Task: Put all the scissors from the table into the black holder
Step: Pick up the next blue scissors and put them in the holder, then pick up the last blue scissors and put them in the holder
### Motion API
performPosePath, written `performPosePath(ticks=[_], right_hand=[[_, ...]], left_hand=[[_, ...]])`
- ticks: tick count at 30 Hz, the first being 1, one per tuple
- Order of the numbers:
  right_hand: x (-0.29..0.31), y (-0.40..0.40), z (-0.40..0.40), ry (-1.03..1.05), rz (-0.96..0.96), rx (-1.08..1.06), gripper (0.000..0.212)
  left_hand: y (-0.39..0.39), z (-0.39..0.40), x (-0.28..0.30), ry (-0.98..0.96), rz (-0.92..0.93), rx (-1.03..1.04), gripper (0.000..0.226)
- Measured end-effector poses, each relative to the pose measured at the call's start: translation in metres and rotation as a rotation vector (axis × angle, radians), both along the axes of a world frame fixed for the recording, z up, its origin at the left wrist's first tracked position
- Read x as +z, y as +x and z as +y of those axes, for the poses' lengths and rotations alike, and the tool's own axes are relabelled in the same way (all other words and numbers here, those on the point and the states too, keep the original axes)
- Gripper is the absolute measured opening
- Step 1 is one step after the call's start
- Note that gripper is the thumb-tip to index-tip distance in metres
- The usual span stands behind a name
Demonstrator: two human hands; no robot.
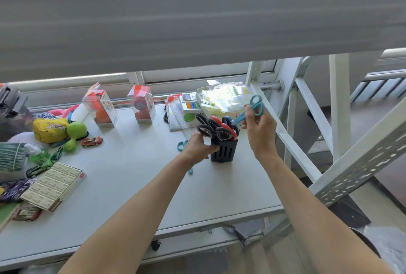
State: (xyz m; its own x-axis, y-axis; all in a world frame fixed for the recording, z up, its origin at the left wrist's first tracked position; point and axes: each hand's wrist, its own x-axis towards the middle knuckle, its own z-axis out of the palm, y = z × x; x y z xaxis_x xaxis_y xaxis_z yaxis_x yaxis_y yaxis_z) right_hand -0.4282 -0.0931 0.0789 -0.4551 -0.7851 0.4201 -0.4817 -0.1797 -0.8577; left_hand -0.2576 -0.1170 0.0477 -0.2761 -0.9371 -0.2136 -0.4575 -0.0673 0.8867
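The black holder stands on the white table, right of centre. Several scissors with black, red and blue handles stick out of its top. My left hand grips the holder's left side. My right hand holds a teal pair of scissors above and to the right of the holder, blades slanting down toward its opening. Another teal pair of scissors lies on the table, mostly hidden behind my left hand and wrist, its tip showing below my forearm.
Two clear toy boxes, a stationery set and a plastic bag of goods sit at the back. Toys, toy cars and an eraser box crowd the left. A white metal frame runs along the right edge.
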Motion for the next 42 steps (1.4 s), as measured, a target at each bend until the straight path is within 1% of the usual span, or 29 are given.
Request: performPosePath(ticks=[2,4,7,9,12,18,21,23,25,26,28,30,32,35,38,40,42], right_hand=[[-0.001,0.002,-0.003,0.042,0.111,0.05,0.025],[-0.002,0.006,-0.002,0.102,0.169,0.094,0.021],[-0.005,0.01,-0.003,0.239,0.204,0.134,0.025],[-0.004,0.011,0.0,0.312,0.172,0.197,0.033],[-0.001,0.014,0.006,0.324,0.118,0.251,0.044],[-0.008,0.014,0.003,0.328,0.023,0.209,0.049],[-0.017,0.013,0.01,0.29,-0.071,0.156,0.056],[-0.029,0.016,0.021,0.269,-0.158,0.042,0.06],[-0.045,0.025,0.038,0.253,-0.261,-0.104,0.046],[-0.053,0.032,0.048,0.255,-0.276,-0.153,0.038],[-0.07,0.05,0.067,0.297,-0.273,-0.139,0.027],[-0.083,0.073,0.077,0.367,-0.185,-0.006,0.019],[-0.093,0.095,0.073,0.424,-0.027,0.149,0.015],[-0.094,0.121,0.052,0.49,0.227,0.303,0.029],[-0.087,0.136,0.03,0.61,0.41,0.316,0.034],[-0.085,0.14,0.022,0.683,0.505,0.293,0.031],[-0.086,0.14,0.02,0.712,0.57,0.28,0.027]], left_hand=[[0.0,-0.001,0.0,0.001,-0.003,0.001,0.048],[-0.001,-0.001,0.0,0.004,-0.003,0.007,0.047],[-0.001,-0.001,-0.002,-0.001,0.003,0.013,0.047],[-0.001,-0.001,-0.004,-0.011,0.006,0.011,0.047],[-0.002,-0.003,-0.007,-0.024,0.002,0.021,0.049],[0.002,-0.007,-0.017,-0.03,-0.004,-0.007,0.051],[0.015,-0.013,-0.023,-0.025,-0.047,-0.002,0.068],[0.029,-0.019,-0.027,-0.025,-0.07,0.028,0.074],[0.046,-0.027,-0.032,-0.032,-0.137,0.087,0.07],[0.055,-0.031,-0.034,-0.033,-0.199,0.123,0.067],[0.066,-0.037,-0.039,-0.022,-0.323,0.162,0.062],[0.07,-0.039,-0.041,-0.005,-0.402,0.142,0.06],[0.071,-0.041,-0.043,0.01,-0.435,0.094,0.059],[0.071,-0.042,-0.048,0.032,-0.462,0.032,0.056],[0.072,-0.039,-0.051,0.049,-0.467,0.027,0.051],[0.074,-0.037,-0.051,0.046,-0.462,0.052,0.044],[0.076,-0.035,-0.051,0.058,-0.444,0.078,0.035]])
